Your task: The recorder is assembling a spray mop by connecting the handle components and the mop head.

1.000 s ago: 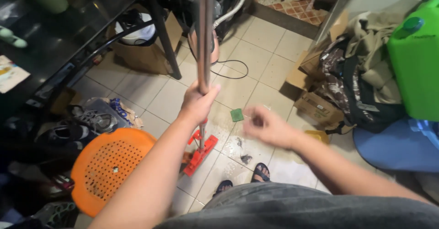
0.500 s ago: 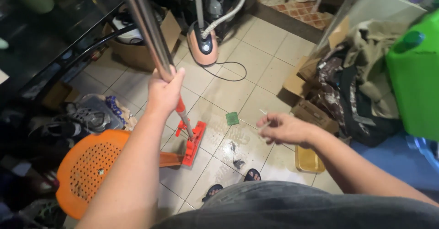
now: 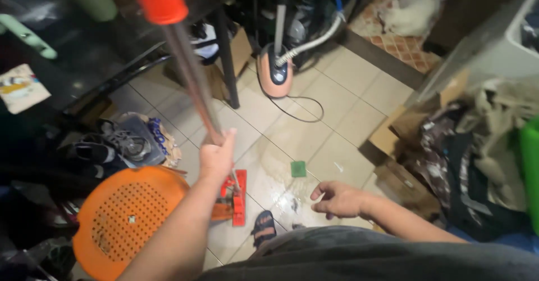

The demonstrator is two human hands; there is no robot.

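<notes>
The left hand (image 3: 218,156) is closed around the mop pole (image 3: 191,81), its red mop head (image 3: 236,195) flat on the wet tiled floor (image 3: 337,84) beside an unswept green scrap (image 3: 298,168); the right hand (image 3: 337,198) hovers open and empty.

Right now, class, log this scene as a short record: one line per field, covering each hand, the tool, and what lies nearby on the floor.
Left hand: gripping the mop pole, a metal shaft with an orange-red grip at the top
Right hand: free, fingers spread, holding nothing
Mop head: red, flat on the wet tiled floor
Beside mop: orange perforated stool
On tiles: green square pad, pink steamer base, sneakers
Below: sandalled foot
</notes>
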